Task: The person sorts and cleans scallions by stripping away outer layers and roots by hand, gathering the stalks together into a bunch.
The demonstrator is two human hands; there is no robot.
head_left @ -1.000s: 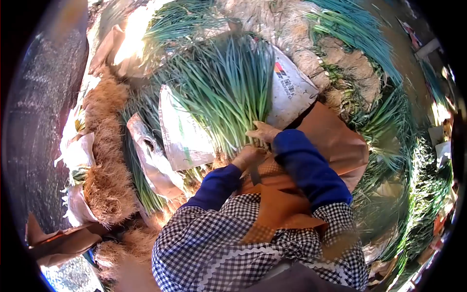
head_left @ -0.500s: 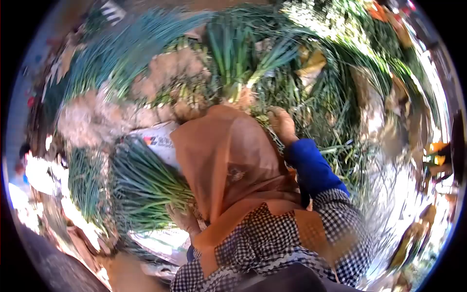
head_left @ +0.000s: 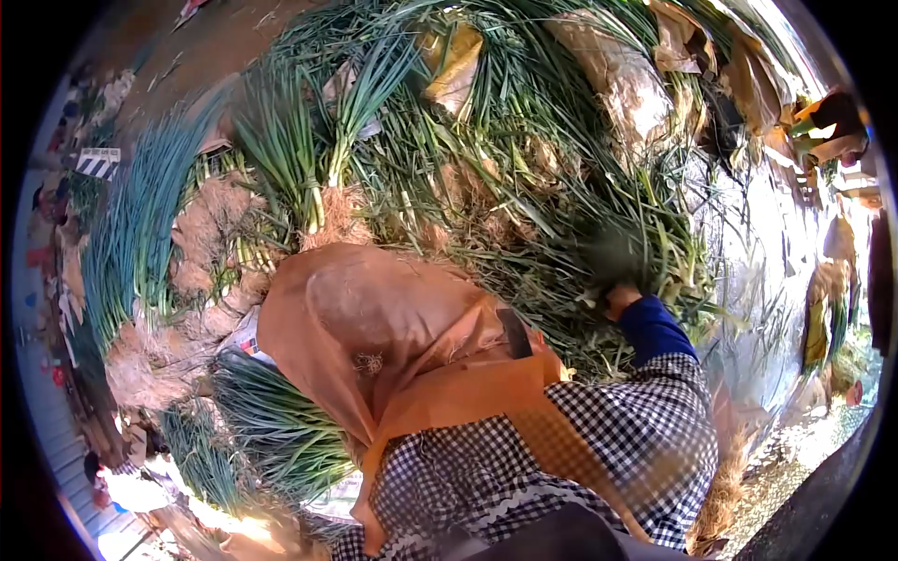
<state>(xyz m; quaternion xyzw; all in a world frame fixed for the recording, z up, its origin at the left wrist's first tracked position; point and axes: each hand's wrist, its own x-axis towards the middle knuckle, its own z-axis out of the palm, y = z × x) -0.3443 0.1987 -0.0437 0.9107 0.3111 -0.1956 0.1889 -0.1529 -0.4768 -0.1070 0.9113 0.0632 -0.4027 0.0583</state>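
Note:
My right hand [head_left: 621, 300] reaches into a heap of loose green onion leaves [head_left: 561, 280] to the right of my lap. Leaves and a dark blur cover its fingers, so what they grip cannot be made out. My left hand is out of view. A sheaf of green onions [head_left: 281, 425] lies at the left of my orange-brown apron [head_left: 374, 299]. Just beyond my knees, two rooted bunches of green onions [head_left: 297, 159] lean on the pile, their pale bases and roots toward me. A dark flat piece [head_left: 514, 334] shows on the apron.
More green onions [head_left: 154, 206] with soil-coloured root clumps [head_left: 201, 229] lie along the left. A yellow wrapper [head_left: 454, 65] and brown paper-like wrapping [head_left: 622, 79] rest among the far leaves. Shiny plastic sheeting [head_left: 748, 252] spreads at the right, with people's belongings beyond.
My view has turned to the right. My right hand has moved right and nearer, into the loose leaves. My left hand, earlier beside the left sheaf, has gone out of view.

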